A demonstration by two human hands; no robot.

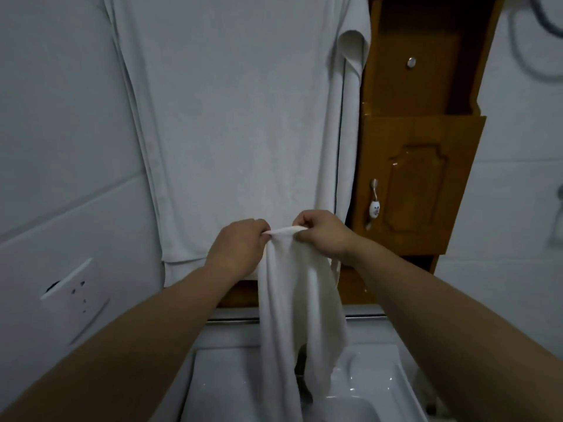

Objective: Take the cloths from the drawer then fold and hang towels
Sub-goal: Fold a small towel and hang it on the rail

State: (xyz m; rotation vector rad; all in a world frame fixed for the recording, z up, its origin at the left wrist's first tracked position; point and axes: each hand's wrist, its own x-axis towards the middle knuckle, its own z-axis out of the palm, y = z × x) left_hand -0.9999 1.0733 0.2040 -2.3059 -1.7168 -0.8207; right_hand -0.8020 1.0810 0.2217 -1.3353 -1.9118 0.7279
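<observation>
- Hands raised side by side: my left hand (236,249) and right hand (323,234) both pinch the top edge of a small white cloth (292,303), fingers clenched on it.
- Cloth hangs down over the white sink (365,382).
- Large white towel (231,132) hangs on the far wall; wooden cabinet (417,178) to its right.

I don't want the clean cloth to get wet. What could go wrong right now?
The small white cloth is pinched only at its top edge by the left hand and right hand. Its loose lower end hangs right over the white sink, so it could dip in and get damp, or drop in if a pinch slips. Swinging it about might also tug the big hung towel just behind it.
</observation>
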